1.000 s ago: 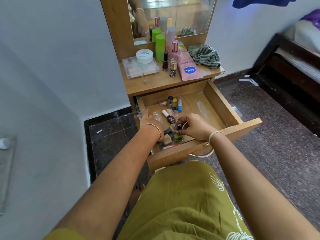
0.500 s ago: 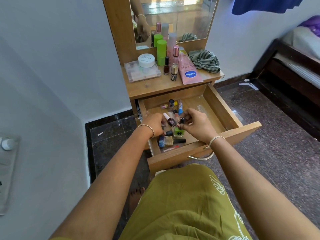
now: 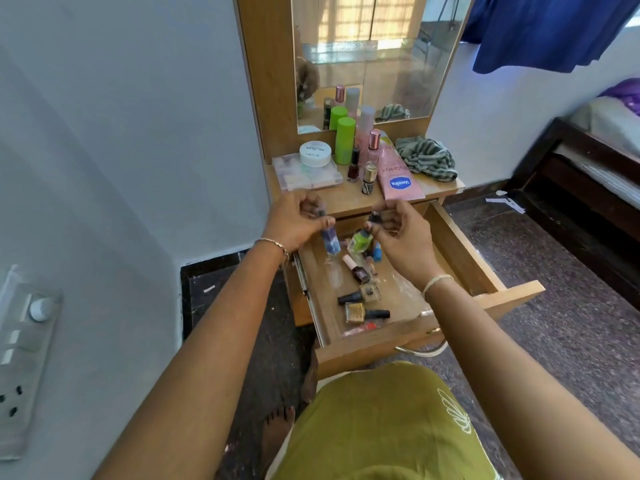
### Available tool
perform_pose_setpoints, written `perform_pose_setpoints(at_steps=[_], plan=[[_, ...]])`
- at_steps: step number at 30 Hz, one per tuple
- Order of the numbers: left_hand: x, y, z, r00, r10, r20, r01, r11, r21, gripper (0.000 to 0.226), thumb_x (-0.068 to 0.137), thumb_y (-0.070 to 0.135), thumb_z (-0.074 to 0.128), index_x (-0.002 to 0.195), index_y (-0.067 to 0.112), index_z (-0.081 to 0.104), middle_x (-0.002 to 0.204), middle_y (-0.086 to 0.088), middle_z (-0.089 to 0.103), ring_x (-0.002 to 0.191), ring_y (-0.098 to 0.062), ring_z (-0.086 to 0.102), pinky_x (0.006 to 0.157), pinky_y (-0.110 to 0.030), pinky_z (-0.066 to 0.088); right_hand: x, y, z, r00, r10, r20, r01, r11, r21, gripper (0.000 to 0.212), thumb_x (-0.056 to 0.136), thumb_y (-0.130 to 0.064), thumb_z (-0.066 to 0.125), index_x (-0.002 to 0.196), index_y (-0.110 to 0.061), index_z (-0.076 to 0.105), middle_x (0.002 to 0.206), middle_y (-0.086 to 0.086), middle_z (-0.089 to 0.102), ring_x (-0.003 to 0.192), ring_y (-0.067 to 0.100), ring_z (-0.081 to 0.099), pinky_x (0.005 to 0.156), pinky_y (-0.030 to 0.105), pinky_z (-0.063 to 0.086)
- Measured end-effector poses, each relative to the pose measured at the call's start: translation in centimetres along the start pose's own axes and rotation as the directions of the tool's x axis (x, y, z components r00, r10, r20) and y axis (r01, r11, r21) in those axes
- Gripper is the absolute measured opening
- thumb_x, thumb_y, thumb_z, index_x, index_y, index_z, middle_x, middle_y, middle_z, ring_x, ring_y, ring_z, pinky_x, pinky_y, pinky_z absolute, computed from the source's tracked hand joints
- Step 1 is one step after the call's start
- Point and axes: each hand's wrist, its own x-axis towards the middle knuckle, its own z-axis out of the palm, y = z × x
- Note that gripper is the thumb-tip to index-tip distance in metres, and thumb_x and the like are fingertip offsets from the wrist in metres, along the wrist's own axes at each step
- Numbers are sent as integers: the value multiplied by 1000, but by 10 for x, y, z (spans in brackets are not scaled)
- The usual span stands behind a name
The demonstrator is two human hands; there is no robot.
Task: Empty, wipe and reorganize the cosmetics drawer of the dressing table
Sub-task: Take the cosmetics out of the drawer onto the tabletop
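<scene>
**Friend:** What have you got hold of?

**Me:** My left hand [image 3: 298, 220] pinches a blue bottle [image 3: 330, 241] of nail polish by its dark cap. My right hand [image 3: 403, 232] pinches a green bottle [image 3: 360, 240] the same way. Both hang over the back half of the open drawer [image 3: 460, 252], clear of its floor.

**Friend:** How do they hang?

**Me:** Cap up, glass down. The blue one is close to upright. The green one tilts, its base swung toward the blue, though the two are apart.

**Friend:** And where do they go?

**Me:** Onto the worktop [image 3: 346, 201], I'd say. It lies just ahead of my knuckles and a little above them. The bare strip runs along the front edge, between the clear box [image 3: 304, 176] and the pink Vaseline tube [image 3: 398, 178]. My left hand is nearer the box and my right sits just below the tube. I'd lift them up and forward, keeping the long axes upright, so they land on their bases near the dark red bottle [image 3: 354, 166].

**Friend:** What are they like?

**Me:** Small glass bottles with black caps. The blue is taller and slimmer, the green squatter. With such narrow bases they'd probably tip easily.

**Friend:** Much to clear yet?

**Me:** A maroon bottle [image 3: 358, 271] and two gold bottles [image 3: 355, 312] lie on their sides. A few bits are hidden behind my hands. The striped cloth [image 3: 427, 159] sits on the worktop's right end.
</scene>
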Motion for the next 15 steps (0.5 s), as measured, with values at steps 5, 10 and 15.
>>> perform_pose_setpoints(at_steps=[5, 10, 15], plan=[[48, 21, -42, 973, 75, -218, -65, 997, 53, 23, 79, 8, 74, 101, 6, 69, 97, -5, 69, 86, -13, 63, 84, -23, 51, 72, -49, 21, 989, -145, 40, 146, 988, -42, 27, 85, -2, 68, 106, -14, 56, 98, -6, 63, 94, 12, 64, 87, 27, 53], [96, 24, -66, 942, 94, -323, -38, 984, 174, 20, 80, 14, 73, 99, 8, 71, 99, -5, 72, 89, -16, 67, 86, -27, 53, 134, -77, 48, 962, -265, 67, 272, 951, -149, 23, 85, 5, 61, 106, -2, 57, 100, 6, 61, 87, 20, 63, 76, 12, 50], [121, 14, -68, 900, 63, -432, 30, 978, 205, 19, 77, 24, 78, 89, 12, 70, 85, -1, 70, 76, -12, 62, 75, -22, 49, 165, -78, 75, 960, -250, 124, 268, 949, -166, 24, 82, 12, 55, 100, -5, 58, 93, 2, 58, 79, 15, 58, 73, 24, 50]])
